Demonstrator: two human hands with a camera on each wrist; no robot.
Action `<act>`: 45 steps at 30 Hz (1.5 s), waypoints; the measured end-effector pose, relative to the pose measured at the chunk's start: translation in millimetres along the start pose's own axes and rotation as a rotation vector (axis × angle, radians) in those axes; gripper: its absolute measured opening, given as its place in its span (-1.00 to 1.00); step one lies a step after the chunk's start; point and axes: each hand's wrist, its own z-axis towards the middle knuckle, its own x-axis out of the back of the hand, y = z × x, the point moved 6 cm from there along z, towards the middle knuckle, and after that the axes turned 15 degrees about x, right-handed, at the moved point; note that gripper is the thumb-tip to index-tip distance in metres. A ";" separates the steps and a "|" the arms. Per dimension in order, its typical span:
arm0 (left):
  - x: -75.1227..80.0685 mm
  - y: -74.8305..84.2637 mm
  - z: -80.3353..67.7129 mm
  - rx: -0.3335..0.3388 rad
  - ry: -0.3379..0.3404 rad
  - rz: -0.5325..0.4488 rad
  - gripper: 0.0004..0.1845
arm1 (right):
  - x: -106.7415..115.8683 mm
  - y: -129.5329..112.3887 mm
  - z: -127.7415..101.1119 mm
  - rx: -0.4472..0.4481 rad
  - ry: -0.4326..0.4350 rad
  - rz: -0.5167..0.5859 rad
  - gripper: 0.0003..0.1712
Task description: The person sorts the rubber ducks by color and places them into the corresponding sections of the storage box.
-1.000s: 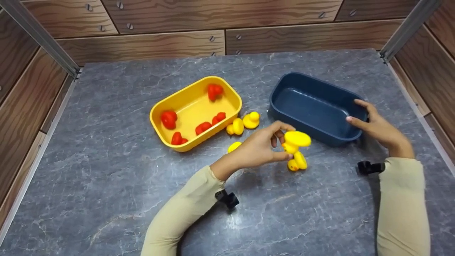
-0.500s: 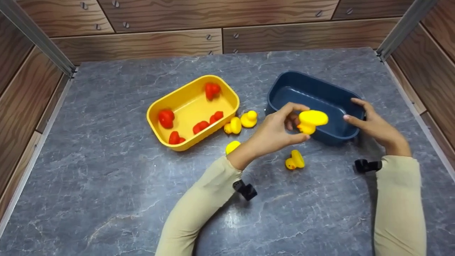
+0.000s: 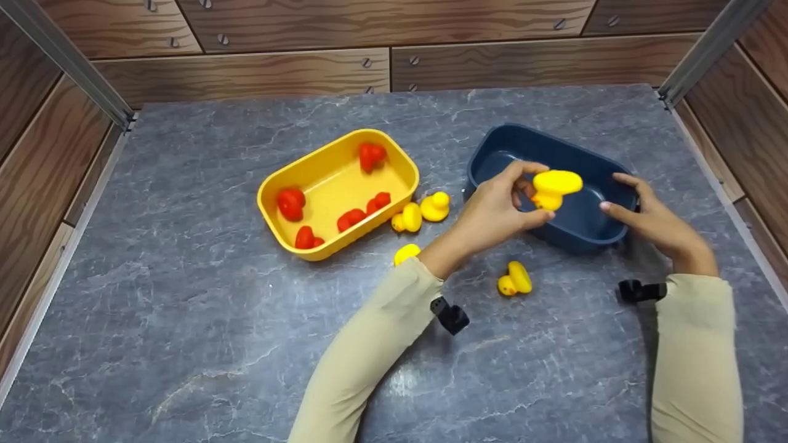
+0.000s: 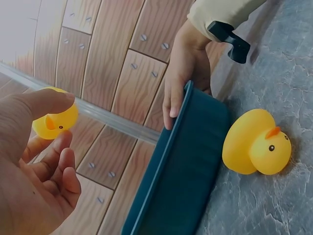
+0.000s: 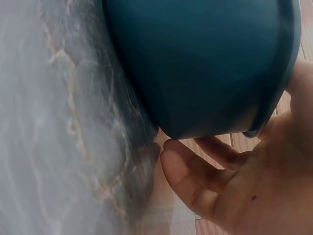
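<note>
So the left hand (image 3: 494, 210) is pinching a glossy yellow rubbery-looking toy duck (image 3: 557, 186) between thumb and fingers, flat base facing the head camera; in that view the duck is hanging across the hollow of a navy blue, round-cornered, plastic-looking tub (image 3: 529, 144); the right hand (image 3: 665, 231) is gripping that tub's short end at about 4 o'clock, so I'm guessing it's bracing the thing.

I'm calling this the hold-it-over-the-tub step; the next move is probably calling for dipping the duck below the rim and easing off the pinch, with the tub being braced meanwhile. A toppled yellow toy duck (image 3: 520, 278) is lying near the navy tub's 7 o'clock on the grey marble-patterned table (image 3: 184, 277); a pair of small yellow ducks (image 3: 435, 208) is sitting between the tubs; a bright yellow oblong tub (image 3: 332, 187) is standing over at 9 o'clock, holding red rounded rubbery lumps (image 3: 290, 203).

Hard-to-see stuff: one more yellow thing (image 3: 406, 253), presumably a duck, is mostly hiding behind the beige left sleeve (image 3: 369, 338); the left hand is blocking part of the navy tub's floor; the red lumps are looking too soft to identify; the right wrist view is showing just outer wall and cut-off fingers; exact height above the tub, I'm not able to tell.
</note>
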 end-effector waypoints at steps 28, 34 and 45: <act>-3.3 -15.3 40.4 0.148 0.153 0.202 -0.37 | 1.5 1.3 -3.6 0.012 0.013 0.006 -0.05; -1.5 -20.4 32.6 0.111 0.169 0.179 -0.33 | 1.5 1.5 -3.4 0.022 0.007 0.007 -0.04; -0.6 -22.9 0.0 -0.045 0.087 0.127 -0.37 | 0.0 2.8 -1.5 0.050 -0.003 0.020 -0.04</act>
